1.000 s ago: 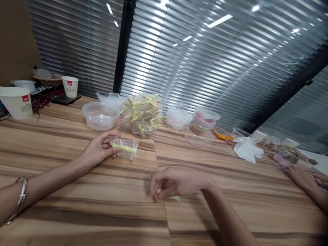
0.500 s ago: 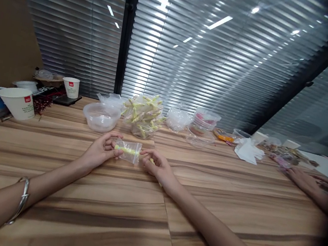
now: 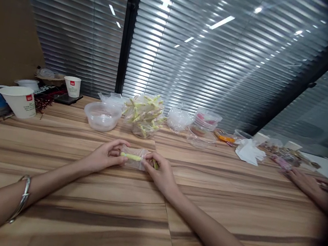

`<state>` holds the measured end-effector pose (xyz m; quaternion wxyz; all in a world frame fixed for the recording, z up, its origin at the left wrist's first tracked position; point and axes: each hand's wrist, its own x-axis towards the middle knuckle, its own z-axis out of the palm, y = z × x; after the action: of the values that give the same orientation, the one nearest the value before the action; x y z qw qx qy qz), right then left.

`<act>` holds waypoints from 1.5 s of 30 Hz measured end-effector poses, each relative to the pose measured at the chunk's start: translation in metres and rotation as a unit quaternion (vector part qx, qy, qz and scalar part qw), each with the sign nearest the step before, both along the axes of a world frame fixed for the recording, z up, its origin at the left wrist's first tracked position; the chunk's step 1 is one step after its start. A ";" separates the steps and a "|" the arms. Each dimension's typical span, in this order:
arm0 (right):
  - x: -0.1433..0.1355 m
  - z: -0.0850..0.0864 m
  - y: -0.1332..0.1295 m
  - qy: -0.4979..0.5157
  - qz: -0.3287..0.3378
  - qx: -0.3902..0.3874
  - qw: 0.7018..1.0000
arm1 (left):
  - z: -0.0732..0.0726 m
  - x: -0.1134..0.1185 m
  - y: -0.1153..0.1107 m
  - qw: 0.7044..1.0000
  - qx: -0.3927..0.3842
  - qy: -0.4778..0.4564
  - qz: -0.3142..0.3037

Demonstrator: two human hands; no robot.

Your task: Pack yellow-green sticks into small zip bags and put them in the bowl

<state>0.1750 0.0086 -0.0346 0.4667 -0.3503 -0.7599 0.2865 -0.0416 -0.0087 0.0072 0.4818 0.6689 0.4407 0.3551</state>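
Observation:
A small clear plastic bag [image 3: 134,163] spans the gap between my hands above the wooden table [image 3: 97,221]. Inside it lies a thin yellow-green piece [image 3: 131,156]. My left hand [image 3: 107,156] pinches the bag's left end between thumb and fingers. At the opposite end, my right hand [image 3: 160,173] holds the bag's edge with closed fingers; a bit of yellow-green shows among them. Behind the hands stands a clear container [image 3: 142,130] heaped with bagged yellow-green pieces. A translucent round bowl [image 3: 102,117] is left of it.
Paper cups [image 3: 21,102] and a phone [image 3: 67,99] stand back left. Toward the back right are stacked clear bowls [image 3: 207,119], an orange packet [image 3: 224,136] and white tissues [image 3: 249,151]. Another person's hand [image 3: 303,182] rests at the far right.
Both hands and the bag have shifted slightly right and down. The yellow-green piece now sits wholly inside the bag's visible part, and my right fingers have closed on the bag's right end.

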 end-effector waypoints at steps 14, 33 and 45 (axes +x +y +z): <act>0.002 0.002 -0.009 -0.012 -0.007 0.074 0.997 | -0.008 -0.005 0.007 0.999 -0.032 0.025 -0.032; 0.000 0.006 -0.007 0.143 0.191 -0.237 0.942 | 0.001 -0.003 0.004 0.999 -0.006 -0.006 0.034; 0.002 0.000 0.007 0.309 0.235 -0.314 0.866 | -0.009 -0.008 0.013 0.994 -0.018 -0.067 0.083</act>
<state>0.1771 0.0158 -0.0350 0.4619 -0.1832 -0.5060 0.7051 -0.0497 0.0046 -0.0016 0.4909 0.5958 0.4682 0.4299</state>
